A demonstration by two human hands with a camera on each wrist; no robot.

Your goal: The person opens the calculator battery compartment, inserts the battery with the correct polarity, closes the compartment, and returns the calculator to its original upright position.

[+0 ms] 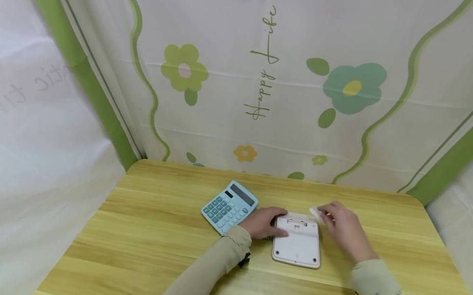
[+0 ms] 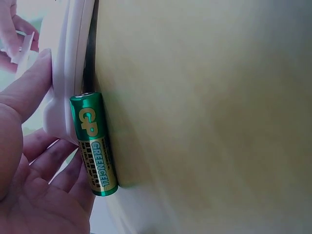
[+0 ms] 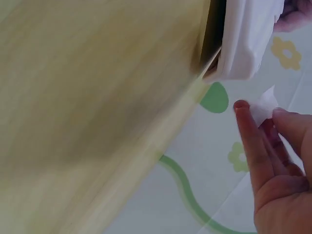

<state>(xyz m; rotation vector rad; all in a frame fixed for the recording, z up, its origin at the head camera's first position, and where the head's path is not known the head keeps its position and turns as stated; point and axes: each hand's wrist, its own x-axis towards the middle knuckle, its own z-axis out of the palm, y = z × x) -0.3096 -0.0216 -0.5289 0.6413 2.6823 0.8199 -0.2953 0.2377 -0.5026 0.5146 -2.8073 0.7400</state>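
Observation:
A flat white calculator-like device [image 1: 297, 247] lies back side up on the table, with a battery slot [image 1: 297, 222] showing near its far edge. My left hand [image 1: 261, 222] grips its left side, thumb over the back and fingers at the edge. Close to those fingers, a green and gold GP battery [image 2: 94, 145] lies on the table beside the device. My right hand [image 1: 345, 230] pinches a small, thin white piece [image 3: 264, 106] between thumb and fingers, just off the device's far right corner. This piece looks like a battery cover.
A light blue calculator [image 1: 227, 208] lies keys up to the left of my left hand. The wooden table [image 1: 148, 236] ends at a floral curtain [image 1: 216, 129] at the back, and white cloth [image 1: 7, 157] hangs on both sides.

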